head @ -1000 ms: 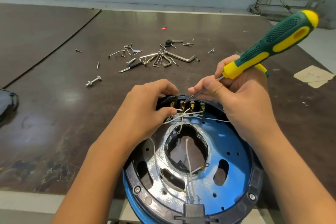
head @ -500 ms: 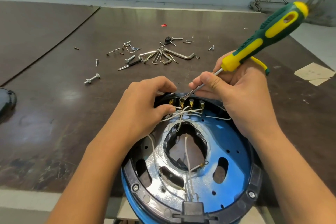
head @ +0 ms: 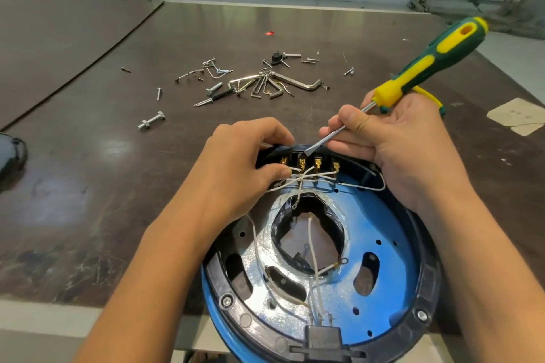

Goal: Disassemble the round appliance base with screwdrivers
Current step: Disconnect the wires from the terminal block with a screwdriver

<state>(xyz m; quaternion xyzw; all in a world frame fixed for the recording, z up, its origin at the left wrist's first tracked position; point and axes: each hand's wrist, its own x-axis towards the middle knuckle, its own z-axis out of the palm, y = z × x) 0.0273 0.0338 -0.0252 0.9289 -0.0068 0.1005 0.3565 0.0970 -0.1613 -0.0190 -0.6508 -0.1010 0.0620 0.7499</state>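
The round appliance base [head: 392, 247], blue inside with a black rim, lies open-side up at the table's near edge, overhanging it. White wires [head: 312, 177] run to brass terminals in a black block at its far rim. My left hand [head: 244, 162] grips that block and pinches a wire at the left terminals. My right hand [head: 398, 141] holds a green-and-yellow screwdriver [head: 427, 65] by its metal shaft, the flat tip resting at the top of the second terminal.
Loose screws, bolts and hex keys [head: 265, 82] lie scattered on the dark table beyond the hands. A bolt with a nut [head: 151, 121] sits to the left. A black part [head: 11, 153] shows at the left edge. A second tool's green-yellow tip [head: 430, 100] peeks behind my right hand.
The screwdriver handle has swung slightly and its tip has shifted along the terminal block. My left hand keeps its grip on the block and wires.
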